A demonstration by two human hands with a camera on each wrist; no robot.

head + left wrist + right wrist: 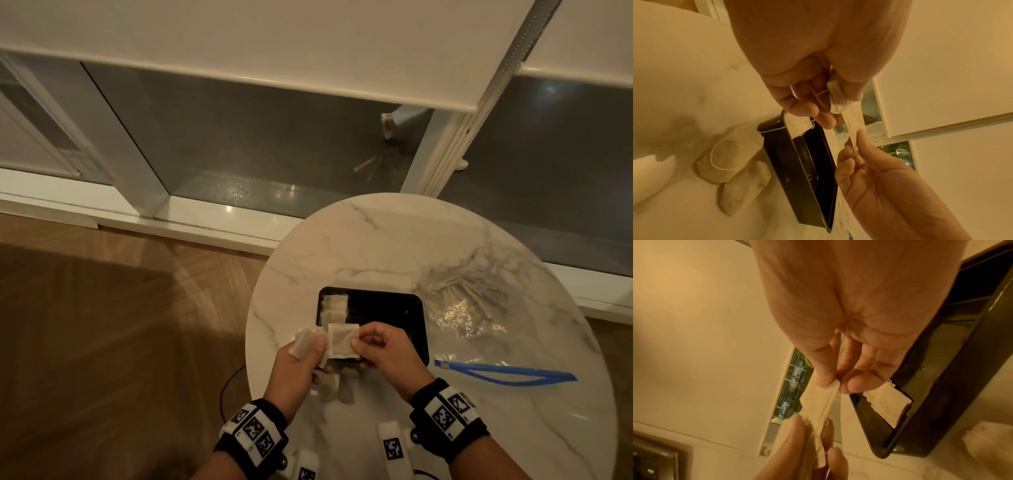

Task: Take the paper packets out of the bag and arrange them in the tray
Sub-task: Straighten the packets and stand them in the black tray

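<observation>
From the head view, both hands meet over the near edge of the black tray (pixel 416 310): the right hand (pixel 385 349) pinches one flat packet (pixel 342 339) by its edge, while the left hand (pixel 301 359) grips the other packets (pixel 306 340), and a short row of packets lies in the tray's far-left corner beside the clear bag (pixel 469 308). The left wrist view shows left fingers (pixel 807 110) curled on a crumpled packet (pixel 836 95), with two loose packets (pixel 731 155) on the table (pixel 684 81) against the tray (pixel 809 178). The right wrist view shows thumb and forefinger (pixel 824 379) clamped on the packet (pixel 818 399), more in the tray (pixel 931 410).
</observation>
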